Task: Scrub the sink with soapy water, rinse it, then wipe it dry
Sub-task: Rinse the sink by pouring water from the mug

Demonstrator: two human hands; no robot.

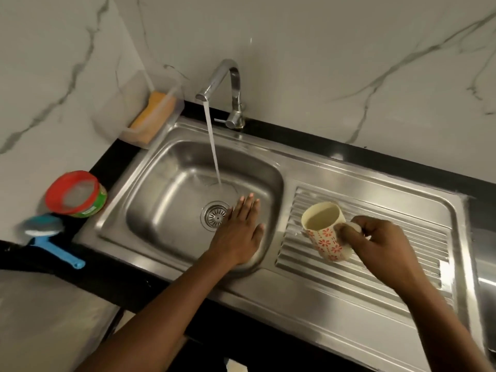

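Note:
The steel sink [161, 189] has a drain [214, 216] in the middle of its floor. Water runs from the chrome tap [222, 84] in a thin stream [213, 146] onto the basin's floor. My left hand [239, 232] lies flat, fingers together, against the basin's right inner wall just right of the drain, holding nothing. My right hand [375, 242] grips the handle of a cream mug [326, 232] with red flowers, tilted above the ribbed draining board [389, 248]. A blue-handled scrubber [48, 237] and a red-rimmed soap tub [76, 194] sit left of the sink.
A clear plastic holder [158, 114] with an orange sponge stands at the sink's back left corner. Marble wall panels rise behind and to the left. A black counter edge [349, 154] frames the sink.

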